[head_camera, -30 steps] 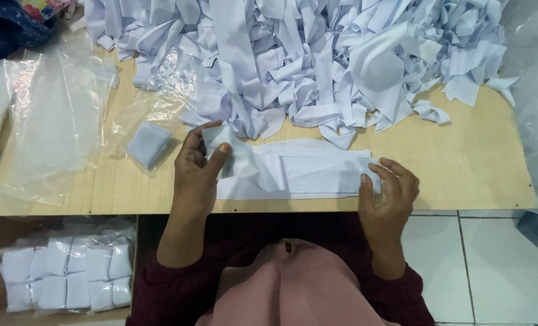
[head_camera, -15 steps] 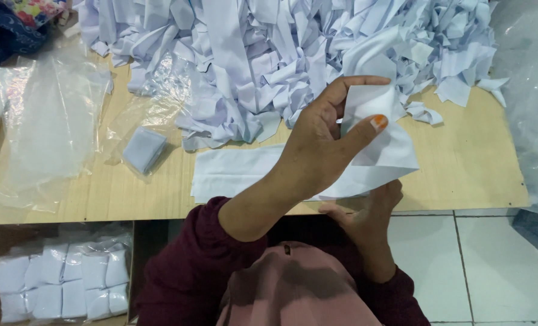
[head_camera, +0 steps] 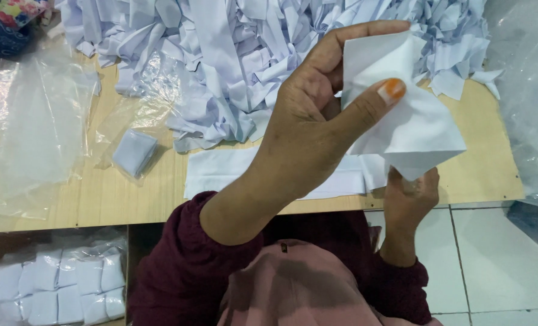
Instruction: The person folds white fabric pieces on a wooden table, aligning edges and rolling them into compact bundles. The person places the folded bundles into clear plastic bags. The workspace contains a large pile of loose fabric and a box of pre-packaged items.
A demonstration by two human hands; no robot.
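Folding step: left hand (head_camera: 308,130) pinches the white cloth strip (head_camera: 413,121) raised; right hand (head_camera: 409,196) grips its lower corner above the desk (head_camera: 100,199); next, judged, aligning edges.

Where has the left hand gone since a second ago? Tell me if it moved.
Yes. The left hand has lifted off the table edge and swung right, now pinching the raised end of the white cloth strip over the cloth pile.

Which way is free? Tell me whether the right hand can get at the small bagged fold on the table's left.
Probably not directly: the right hand pinches the white cloth, and the raised left hand crosses toward the bagged fold.
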